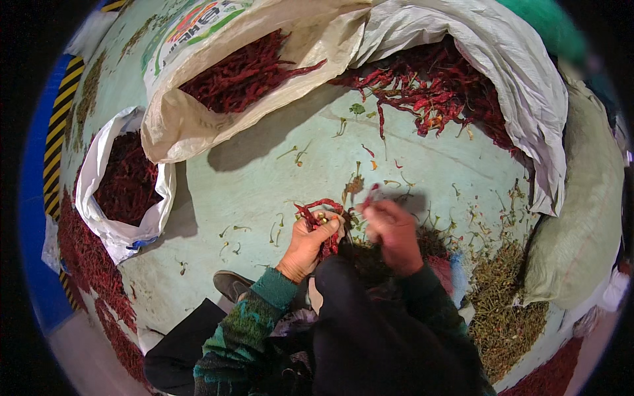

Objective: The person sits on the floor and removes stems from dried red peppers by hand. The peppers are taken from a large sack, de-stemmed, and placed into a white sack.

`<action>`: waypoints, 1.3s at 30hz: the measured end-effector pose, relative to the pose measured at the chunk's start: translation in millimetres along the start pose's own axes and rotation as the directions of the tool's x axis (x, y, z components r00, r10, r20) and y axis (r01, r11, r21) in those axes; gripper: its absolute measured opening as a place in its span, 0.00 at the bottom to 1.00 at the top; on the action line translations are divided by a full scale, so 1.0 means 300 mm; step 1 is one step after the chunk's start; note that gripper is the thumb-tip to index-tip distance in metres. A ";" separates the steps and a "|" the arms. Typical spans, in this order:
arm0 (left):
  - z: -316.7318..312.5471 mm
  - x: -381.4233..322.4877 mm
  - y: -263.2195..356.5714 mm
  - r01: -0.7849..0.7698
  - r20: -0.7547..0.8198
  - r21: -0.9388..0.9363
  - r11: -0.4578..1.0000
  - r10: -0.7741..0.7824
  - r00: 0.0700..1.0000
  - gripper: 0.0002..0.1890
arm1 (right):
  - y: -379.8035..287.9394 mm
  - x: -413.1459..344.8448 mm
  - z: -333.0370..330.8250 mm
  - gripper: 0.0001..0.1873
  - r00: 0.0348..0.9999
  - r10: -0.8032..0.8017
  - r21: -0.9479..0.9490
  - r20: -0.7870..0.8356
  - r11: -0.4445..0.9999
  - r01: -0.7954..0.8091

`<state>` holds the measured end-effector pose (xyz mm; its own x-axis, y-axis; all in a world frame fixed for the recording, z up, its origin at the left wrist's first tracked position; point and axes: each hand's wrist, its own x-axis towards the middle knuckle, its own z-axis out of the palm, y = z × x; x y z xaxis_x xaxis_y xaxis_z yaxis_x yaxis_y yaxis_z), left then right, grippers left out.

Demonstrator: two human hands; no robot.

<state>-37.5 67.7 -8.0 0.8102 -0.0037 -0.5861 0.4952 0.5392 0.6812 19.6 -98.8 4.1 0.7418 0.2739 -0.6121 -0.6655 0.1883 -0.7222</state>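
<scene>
My left hand [309,242] is closed around a small bunch of dried red chili peppers [327,204], with stem ends showing between thumb and fingers. Close to its right, my right hand [394,230] is blurred; a short red piece, likely a chili [372,192], sticks up at its fingertips. A dry brown leaf [354,185] lies or hangs just above the hands. Ahead, a heap of dried red chilies [431,94] spills from the mouth of a white woven sack [537,114]. Loose green stems [299,157] are scattered on the pale floor.
An open cream woven sack [173,123] holds chilies at the upper left. Left of me stands a white bag [89,198] of chilies, with more chilies [99,267] on the floor. A stem pile [505,317] and a full pale sack [577,218] lie at the right.
</scene>
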 end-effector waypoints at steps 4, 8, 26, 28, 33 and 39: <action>0.000 -0.016 -0.015 0.014 0.004 0.309 0.951 -0.016 1.000 0.05 | 0.038 0.012 0.055 0.05 0.996 -0.074 -0.081 0.057 0.994 0.079; -0.015 -0.015 -0.007 0.081 -0.179 0.164 0.983 -0.051 0.983 0.07 | 0.065 0.005 0.031 0.04 0.931 -0.357 -0.498 0.076 0.795 0.346; 0.031 0.035 0.033 0.191 -0.048 0.202 0.960 -0.185 0.981 0.11 | 0.098 -0.034 -0.010 0.08 0.780 -0.517 -0.815 0.351 0.242 0.527; 0.015 0.046 0.008 0.178 -0.072 0.042 0.983 -0.175 0.982 0.11 | 0.093 -0.042 0.002 0.08 0.774 -0.501 -0.765 0.387 0.293 0.573; -0.033 0.064 -0.005 0.144 -0.085 -0.237 0.961 -0.168 0.982 0.10 | 0.053 -0.085 -0.192 0.07 0.778 -0.612 -0.933 0.142 0.178 0.311; -0.129 0.007 0.049 0.145 -0.150 -0.337 0.930 -0.205 0.967 0.08 | -0.060 -0.187 -0.538 0.13 0.817 -0.567 -0.963 -0.109 -0.142 -0.228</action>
<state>-40.6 108.4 -16.1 0.6350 0.0126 -0.7724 0.4721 0.7851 0.4009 3.2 -269.8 -0.6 0.9920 0.0139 -0.1257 0.0053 -0.9977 -0.0679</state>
